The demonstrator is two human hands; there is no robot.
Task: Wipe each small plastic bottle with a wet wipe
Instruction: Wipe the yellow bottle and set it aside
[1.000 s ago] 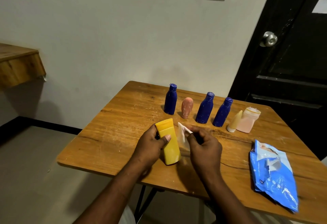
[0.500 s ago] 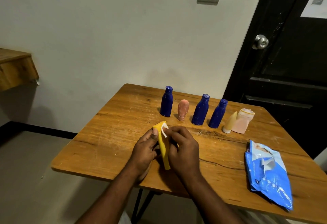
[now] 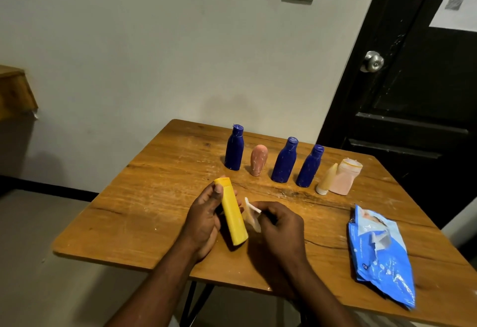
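A black panelled door (image 3: pixel 413 120) fills the upper right of the frame. Below it a wooden table (image 3: pixel 144 205), brown, grained and scuffed with pale marks, takes up the middle and lower right.

On the table's right side lies a crinkled, glossy blue wipe packet (image 3: pixel 379 254) with a pale flap on top. What is inside does not show.

At the lower centre the left hand (image 3: pixel 204 218) grips the yellow bottle (image 3: pixel 232 213) over the near part of the table. The thumb presses on its front just under the cap, and the fingers (image 3: pixel 236 192) curl round behind, their tips showing at its right edge. The bottle is flat-sided, smooth plastic, tilted with its cap toward the upper left and its base toward the lower right.

The right hand (image 3: pixel 278 228), just right of it, has its fingers curled and pinches the wet wipe (image 3: pixel 251 217).

Across the far side of the table stands a row of upright bottles. From left to right these are:
- the left blue bottle (image 3: pixel 234 148), tall and dark with a flip cap
- a rounded pink bottle (image 3: pixel 258 160), speckled with white
- the middle blue bottle (image 3: pixel 284 161)
- the right blue bottle (image 3: pixel 309 168)
- a cream cone-shaped bottle (image 3: pixel 326 179) with a white base
- touching that, a pale pink bottle (image 3: pixel 344 178) with a wide yellowish top

Their contents cannot be seen.

The wipe is a small, thin white sheet, crumpled and partly see-through. It hangs at the yellow bottle's right side; whether it touches the bottle is unclear.
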